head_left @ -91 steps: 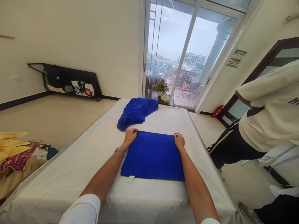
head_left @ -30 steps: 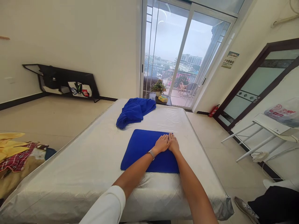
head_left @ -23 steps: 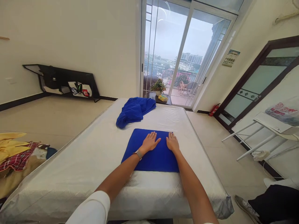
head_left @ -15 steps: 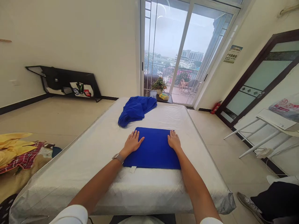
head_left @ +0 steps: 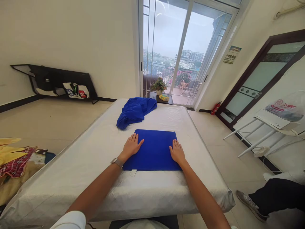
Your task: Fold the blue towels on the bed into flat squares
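At the far left lie a soft yellow cloth (head_left: 9, 151) and a red plaid cloth (head_left: 17, 165), loosely heaped. Farther in sits a crumpled blue cloth (head_left: 135, 111), thin and rumpled. The left hand (head_left: 131, 146), a grey band (head_left: 116, 162) at its wrist, lies flat along the left edge of the folded blue cloth (head_left: 153, 151), fingers stretched, thumb spread. This smooth, matte, flat four-sided piece rests at the near part of the mattress; the right hand (head_left: 177, 152), likewise flat and gripping nothing, lies at its right edge.

The mattress (head_left: 102, 149) wears a shiny, wrinkled pale cover. Around it, from the left: a black frame (head_left: 64, 79) against the wall, a glass sliding door (head_left: 166, 41), a red fire extinguisher (head_left: 215, 108) and a white-legged table (head_left: 274, 124).

The folded piece's white tag (head_left: 133, 172) points toward the wearer; its long axis appears to run left to right, though foreshortening makes this uncertain
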The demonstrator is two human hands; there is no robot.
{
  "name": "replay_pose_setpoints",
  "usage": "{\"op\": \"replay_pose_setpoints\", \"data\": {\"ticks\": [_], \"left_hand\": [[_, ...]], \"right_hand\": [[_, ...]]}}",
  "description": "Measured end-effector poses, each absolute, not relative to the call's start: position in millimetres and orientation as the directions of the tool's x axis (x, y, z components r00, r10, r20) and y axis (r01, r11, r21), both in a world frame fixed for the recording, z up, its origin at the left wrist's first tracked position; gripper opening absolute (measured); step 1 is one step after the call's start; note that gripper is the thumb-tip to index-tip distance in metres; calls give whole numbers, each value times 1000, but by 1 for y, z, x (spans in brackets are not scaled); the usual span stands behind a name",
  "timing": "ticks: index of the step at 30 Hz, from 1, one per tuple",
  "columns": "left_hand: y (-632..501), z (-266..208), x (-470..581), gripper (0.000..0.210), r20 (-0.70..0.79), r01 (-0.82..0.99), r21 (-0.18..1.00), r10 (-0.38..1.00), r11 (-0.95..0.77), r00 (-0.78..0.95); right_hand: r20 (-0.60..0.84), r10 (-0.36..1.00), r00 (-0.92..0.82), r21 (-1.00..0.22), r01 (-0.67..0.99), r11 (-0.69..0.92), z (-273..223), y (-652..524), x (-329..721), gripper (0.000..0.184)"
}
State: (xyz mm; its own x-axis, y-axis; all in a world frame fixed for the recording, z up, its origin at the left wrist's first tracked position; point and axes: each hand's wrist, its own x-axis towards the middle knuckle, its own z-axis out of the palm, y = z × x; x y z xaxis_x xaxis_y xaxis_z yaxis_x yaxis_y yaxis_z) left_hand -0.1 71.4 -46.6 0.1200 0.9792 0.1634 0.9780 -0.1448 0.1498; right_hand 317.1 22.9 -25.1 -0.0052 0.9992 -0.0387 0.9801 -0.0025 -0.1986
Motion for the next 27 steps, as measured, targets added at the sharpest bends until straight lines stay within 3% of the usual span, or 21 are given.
{"op": "replay_pose_setpoints", "data": {"ticks": [4, 9, 12, 19, 27], "left_hand": [[64, -36, 32, 89, 254, 965, 156, 953, -210, 166], [46, -31, 127, 80, 249, 824, 206, 843, -528, 478], [37, -33, 175, 77, 244, 740, 251, 781, -624, 576], [23, -37, 157, 79, 236, 747, 245, 785, -618, 572], [-7, -49, 18, 78, 135, 909, 189, 927, -371, 350]], "right_hand": [[-23, 1000, 1, -210, 978, -5, -29, 21, 317, 67], [14, 1000, -20, -178, 984, 22, -31, 22, 318, 64], [18, 998, -53, -138, 989, 55, -31, 20, 321, 62], [14, 999, -39, -143, 989, 41, -29, 19, 320, 62], [-7, 1000, -1, -180, 984, 0, -27, 19, 316, 63]]}}
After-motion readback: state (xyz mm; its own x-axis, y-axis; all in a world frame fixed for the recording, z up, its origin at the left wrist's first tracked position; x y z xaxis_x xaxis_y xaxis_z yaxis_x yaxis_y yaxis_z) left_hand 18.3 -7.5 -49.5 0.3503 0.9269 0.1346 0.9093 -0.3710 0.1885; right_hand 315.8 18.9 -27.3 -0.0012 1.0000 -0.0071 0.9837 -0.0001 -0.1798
